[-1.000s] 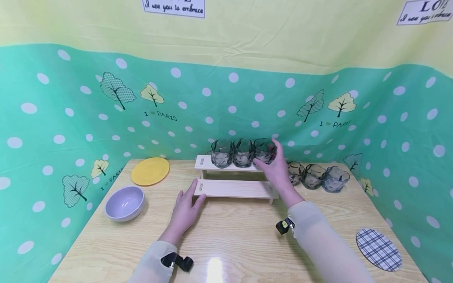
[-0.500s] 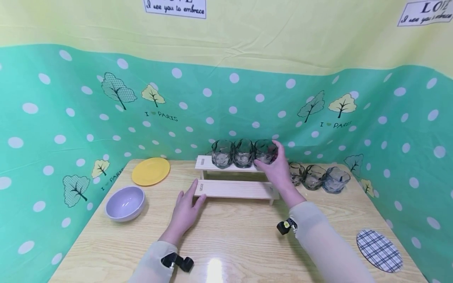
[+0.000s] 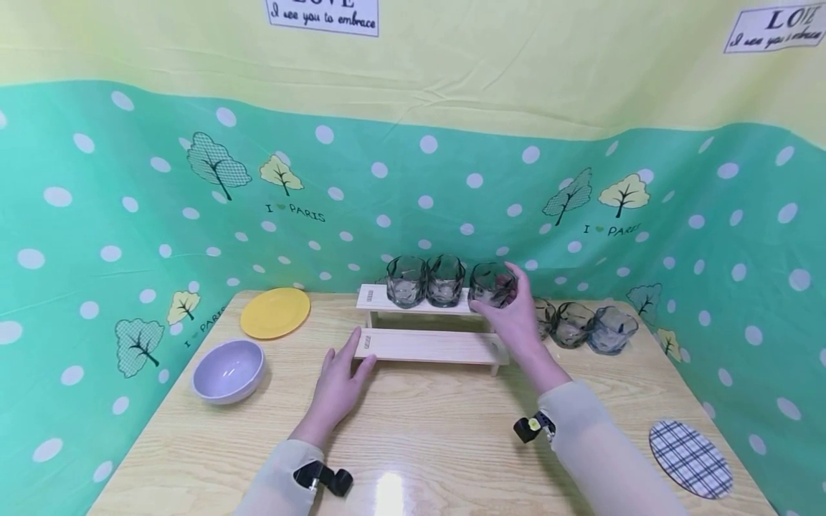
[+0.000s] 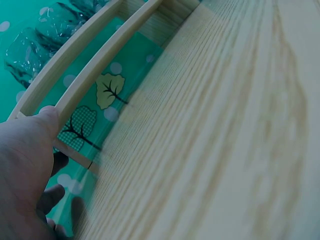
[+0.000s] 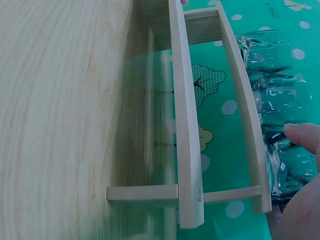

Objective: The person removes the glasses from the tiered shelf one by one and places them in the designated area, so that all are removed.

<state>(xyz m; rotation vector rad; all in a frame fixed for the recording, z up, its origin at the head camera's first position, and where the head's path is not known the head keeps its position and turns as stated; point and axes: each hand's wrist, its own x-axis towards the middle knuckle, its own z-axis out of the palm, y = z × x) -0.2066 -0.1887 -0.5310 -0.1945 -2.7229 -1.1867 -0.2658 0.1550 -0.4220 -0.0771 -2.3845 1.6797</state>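
A two-tier wooden rack (image 3: 432, 345) stands at the back of the table. On its upper board are two smoky faceted glasses side by side, the left glass (image 3: 406, 282) and the middle glass (image 3: 445, 281). My right hand (image 3: 515, 315) grips a third smoky glass (image 3: 490, 281) at the board's right end, thumb in front and fingers behind. Whether that glass touches the board cannot be told. My left hand (image 3: 338, 380) holds the left end of the lower board, its thumb on the front edge; in the left wrist view the other fingers hang below the board.
Right of the rack, three more glasses (image 3: 573, 325) stand in a row, the nearest to it partly hidden by my right hand. A yellow plate (image 3: 274, 313) and a purple bowl (image 3: 229, 371) lie left. A checked round mat (image 3: 690, 459) is front right. Patterned cloth encloses the table.
My right hand has moved right and slightly nearer with its glass, leaving a gap beside the middle glass. The left hand stays in place on the rack.
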